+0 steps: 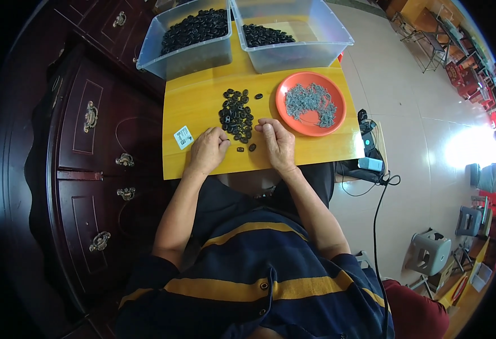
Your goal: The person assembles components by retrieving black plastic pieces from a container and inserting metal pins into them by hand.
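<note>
On the yellow tabletop, a pile of small black oval pieces lies between my two hands. My left hand rests at the left of the pile, its fingers curled and closed; anything in them is hidden. To the right of the pile, my right hand is closed too, thumb pressed against the bent fingers, and whatever it may pinch is too small to make out. Two loose pieces, one of them a black oval, lie just below the pile. A round orange-red plate beyond my right hand holds many small grey metal pieces.
Two clear plastic bins stand at the table's far edge: the left bin is heaped with black pieces, the right bin partly filled. A white printed label lies at the left. Dark wooden cabinets flank the table; a black cable hangs right.
</note>
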Available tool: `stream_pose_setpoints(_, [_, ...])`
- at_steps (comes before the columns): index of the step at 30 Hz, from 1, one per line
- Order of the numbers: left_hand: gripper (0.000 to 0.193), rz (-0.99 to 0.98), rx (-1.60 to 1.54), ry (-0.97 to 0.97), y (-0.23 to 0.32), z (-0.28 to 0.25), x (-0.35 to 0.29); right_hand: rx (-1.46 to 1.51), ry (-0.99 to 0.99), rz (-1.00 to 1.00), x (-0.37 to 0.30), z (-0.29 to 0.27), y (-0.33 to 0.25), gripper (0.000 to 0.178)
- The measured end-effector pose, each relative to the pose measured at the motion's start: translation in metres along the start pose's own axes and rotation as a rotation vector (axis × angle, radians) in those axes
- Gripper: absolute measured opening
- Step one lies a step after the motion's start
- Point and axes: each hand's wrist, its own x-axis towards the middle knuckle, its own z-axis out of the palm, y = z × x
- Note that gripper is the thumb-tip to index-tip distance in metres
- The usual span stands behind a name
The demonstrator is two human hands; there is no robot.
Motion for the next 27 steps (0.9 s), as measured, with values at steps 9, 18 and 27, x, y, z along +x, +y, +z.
stream_pose_setpoints(9, [0.008, 0.020, -0.245, 0.038, 0.023, -0.002, 0.001, 0.066, -0.054, -0.048, -0.002, 0.002, 0.000, 0.017])
stream_pose_setpoints(18, [0.006, 0.014, -0.724, -0.101, 0.054, 0.012, 0.023, 0.124, -0.101, -0.042, -0.004, -0.016, -0.008, 0.016])
stream_pose_setpoints(27, [0.005, 0.179, -0.335, -0.170, 0.093, 0.002, 0.063, 0.201, -0.019, 0.165, -0.007, -0.029, 0.004, 0.010])
